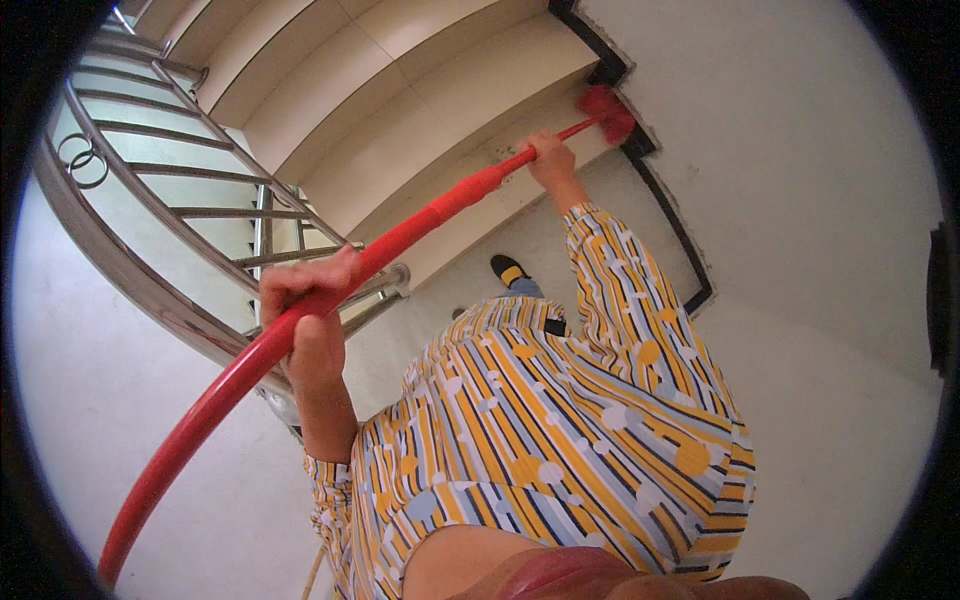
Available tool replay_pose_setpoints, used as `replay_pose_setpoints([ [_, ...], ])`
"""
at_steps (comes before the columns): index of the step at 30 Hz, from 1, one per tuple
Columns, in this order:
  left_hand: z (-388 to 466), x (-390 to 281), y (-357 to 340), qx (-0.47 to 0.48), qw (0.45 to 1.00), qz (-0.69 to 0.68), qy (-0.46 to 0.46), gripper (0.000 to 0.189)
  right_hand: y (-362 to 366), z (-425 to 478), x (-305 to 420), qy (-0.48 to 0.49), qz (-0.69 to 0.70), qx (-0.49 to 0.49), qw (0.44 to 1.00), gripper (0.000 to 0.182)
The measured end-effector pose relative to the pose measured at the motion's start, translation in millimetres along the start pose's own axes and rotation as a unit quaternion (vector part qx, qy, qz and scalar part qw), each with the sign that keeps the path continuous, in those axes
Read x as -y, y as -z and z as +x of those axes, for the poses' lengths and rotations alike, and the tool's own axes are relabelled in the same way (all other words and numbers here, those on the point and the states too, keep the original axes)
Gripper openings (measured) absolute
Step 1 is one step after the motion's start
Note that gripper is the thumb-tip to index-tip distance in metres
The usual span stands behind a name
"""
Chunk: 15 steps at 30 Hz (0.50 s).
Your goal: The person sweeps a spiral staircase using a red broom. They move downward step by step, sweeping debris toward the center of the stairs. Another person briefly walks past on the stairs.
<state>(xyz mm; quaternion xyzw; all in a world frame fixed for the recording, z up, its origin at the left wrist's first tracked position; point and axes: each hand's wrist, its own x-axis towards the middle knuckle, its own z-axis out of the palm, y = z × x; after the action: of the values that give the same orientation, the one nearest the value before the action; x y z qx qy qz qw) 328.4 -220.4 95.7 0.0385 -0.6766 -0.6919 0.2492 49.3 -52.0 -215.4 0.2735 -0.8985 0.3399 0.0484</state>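
A long red broom handle (405, 240) runs slantwise across the view, from the lower left up to a red broom head (609, 116) at the upper right. My left hand (311, 307) is wrapped around the thick part of the handle near the railing. Farther along, my right hand (551, 159) grips the thinner part, close to the broom head. The bristles are blurred and lie at the wall end of a low stair step (517, 154). Specks of dark dirt (506, 157) are on that step beside the handle.
Curved beige stairs (420, 97) rise ahead. On the left stands a metal railing (135, 262) with bars, its end post close to my left hand. A pale wall (780, 187) with black skirting (675, 217) bounds the right side. My shoe (508, 270) is on the floor below the steps.
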Motion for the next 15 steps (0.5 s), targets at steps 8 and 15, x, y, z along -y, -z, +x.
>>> replay_pose_setpoints([
  [8,-22.4,-100.9,41.8,-0.043,0.987,-0.073,-0.134,0.01,7.4,-76.9,96.0,0.126,0.027,0.119,0.985,0.013],
  [15,0.1,-99.2,3.9,0.175,0.978,-0.075,-0.082,0.029,51.4,-50.9,50.3,0.065,0.024,0.018,0.997,0.008],
])
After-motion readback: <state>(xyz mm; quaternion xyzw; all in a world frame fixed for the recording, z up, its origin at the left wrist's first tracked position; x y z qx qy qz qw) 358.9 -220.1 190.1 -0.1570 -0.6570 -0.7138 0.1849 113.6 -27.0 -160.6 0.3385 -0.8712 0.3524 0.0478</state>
